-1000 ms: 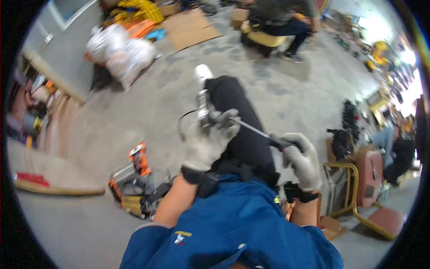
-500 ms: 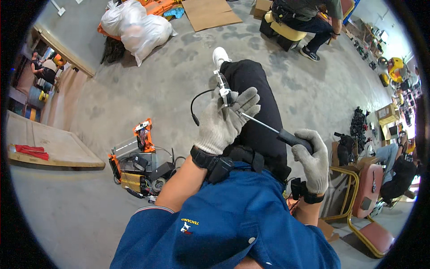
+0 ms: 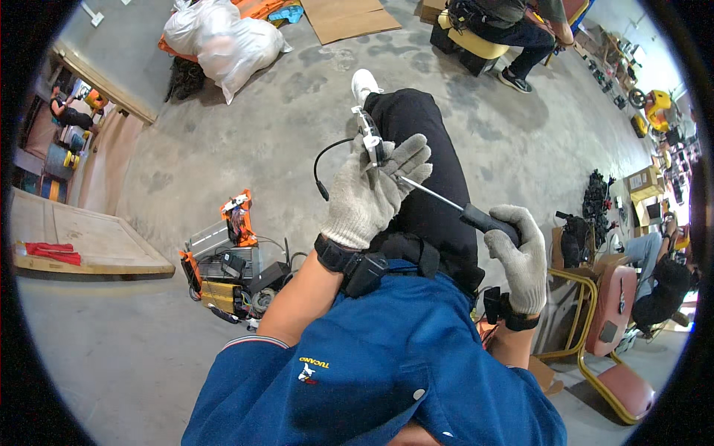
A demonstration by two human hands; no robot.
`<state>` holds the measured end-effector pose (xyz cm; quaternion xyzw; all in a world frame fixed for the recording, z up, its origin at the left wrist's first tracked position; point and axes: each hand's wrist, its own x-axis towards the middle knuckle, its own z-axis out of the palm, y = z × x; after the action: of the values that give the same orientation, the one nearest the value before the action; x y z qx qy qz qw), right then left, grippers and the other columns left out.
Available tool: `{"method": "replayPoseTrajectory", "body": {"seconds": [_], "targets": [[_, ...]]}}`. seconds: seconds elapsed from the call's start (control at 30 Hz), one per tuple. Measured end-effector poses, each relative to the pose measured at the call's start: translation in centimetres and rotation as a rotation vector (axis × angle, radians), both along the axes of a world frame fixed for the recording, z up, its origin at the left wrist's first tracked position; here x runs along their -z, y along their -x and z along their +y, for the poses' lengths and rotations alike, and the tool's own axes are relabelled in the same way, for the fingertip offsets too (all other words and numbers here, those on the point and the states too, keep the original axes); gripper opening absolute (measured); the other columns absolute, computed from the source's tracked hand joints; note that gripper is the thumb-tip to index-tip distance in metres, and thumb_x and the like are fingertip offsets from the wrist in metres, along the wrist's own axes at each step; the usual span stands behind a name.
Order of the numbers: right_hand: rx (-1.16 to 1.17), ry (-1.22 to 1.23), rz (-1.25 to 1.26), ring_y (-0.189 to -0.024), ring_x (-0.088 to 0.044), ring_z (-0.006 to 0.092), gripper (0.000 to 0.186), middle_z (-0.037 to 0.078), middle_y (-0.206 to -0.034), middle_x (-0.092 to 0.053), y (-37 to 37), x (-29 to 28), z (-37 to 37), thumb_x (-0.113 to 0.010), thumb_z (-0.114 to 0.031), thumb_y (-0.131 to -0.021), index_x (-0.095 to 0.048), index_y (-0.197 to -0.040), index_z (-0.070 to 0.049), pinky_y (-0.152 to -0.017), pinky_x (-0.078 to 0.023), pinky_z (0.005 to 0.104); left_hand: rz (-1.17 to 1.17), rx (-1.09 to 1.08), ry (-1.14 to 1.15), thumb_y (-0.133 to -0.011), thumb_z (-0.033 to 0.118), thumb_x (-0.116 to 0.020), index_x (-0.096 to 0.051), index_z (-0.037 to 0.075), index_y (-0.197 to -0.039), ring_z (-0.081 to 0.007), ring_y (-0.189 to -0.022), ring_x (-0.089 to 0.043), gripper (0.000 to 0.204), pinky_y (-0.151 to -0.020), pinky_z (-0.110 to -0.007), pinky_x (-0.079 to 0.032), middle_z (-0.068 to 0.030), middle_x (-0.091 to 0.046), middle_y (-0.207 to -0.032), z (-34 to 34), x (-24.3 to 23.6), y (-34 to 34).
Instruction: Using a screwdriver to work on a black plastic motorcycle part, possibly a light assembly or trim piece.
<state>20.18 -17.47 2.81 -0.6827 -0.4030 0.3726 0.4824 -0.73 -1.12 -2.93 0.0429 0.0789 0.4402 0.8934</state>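
Observation:
Both of my hands wear pale knitted gloves. My left hand (image 3: 361,197) is palm up above my leg, its fingers partly spread, and it holds a small white-and-black device (image 3: 369,137) near the thumb. A short black cable (image 3: 317,167) curves out from the device and hangs to the left. In my right hand (image 3: 524,260) is a screwdriver (image 3: 487,223), gripped by its dark handle. Its metal shaft points up and left, with the tip close to the fingers of my left hand. Whether the tip touches anything cannot be made out.
Orange-framed electronic equipment (image 3: 230,260) lies on the floor at left. A wooden panel (image 3: 97,241) bears red cloth (image 3: 52,253). White bags (image 3: 223,44) and flat cardboard (image 3: 346,18) lie ahead. A folding chair (image 3: 616,312) stands at right; a seated person (image 3: 513,33) is ahead right.
The view has tilted slightly, so the floor things ahead sit a little higher. My hands hold the same things in nearly the same pose.

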Motion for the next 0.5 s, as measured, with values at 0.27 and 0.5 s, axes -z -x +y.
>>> {"method": "replayPoseTrajectory", "body": {"seconds": [0.27, 0.5], "targets": [[0.002, 0.000, -0.014, -0.082, -0.062, 0.0095, 0.032, 0.004, -0.096, -0.068, 0.08, -0.01, -0.04, -0.073, -0.005, -0.085, -0.066, -0.115, 0.000, -0.073, -0.050, 0.0249, -0.039, 0.003, -0.047, -0.109, 0.049, -0.042, -0.070, 0.000, -0.103, -0.0445, -0.129, -0.059, 0.057, -0.111, -0.057, -0.048, -0.0328, -0.059, -0.136, 0.08, 0.54, 0.10], [0.003, -0.002, -0.025, -0.086, -0.062, 0.0101, 0.032, 0.004, -0.097, -0.068, 0.10, 0.02, 0.00, -0.074, -0.006, -0.084, -0.066, -0.115, 0.000, -0.078, -0.051, 0.0255, -0.099, 0.023, -0.023, -0.109, 0.048, -0.043, -0.070, -0.003, -0.102, -0.0468, -0.129, -0.058, 0.058, -0.111, -0.057, -0.049, -0.0337, -0.058, -0.137, -0.04, 0.24, 0.13]]}}
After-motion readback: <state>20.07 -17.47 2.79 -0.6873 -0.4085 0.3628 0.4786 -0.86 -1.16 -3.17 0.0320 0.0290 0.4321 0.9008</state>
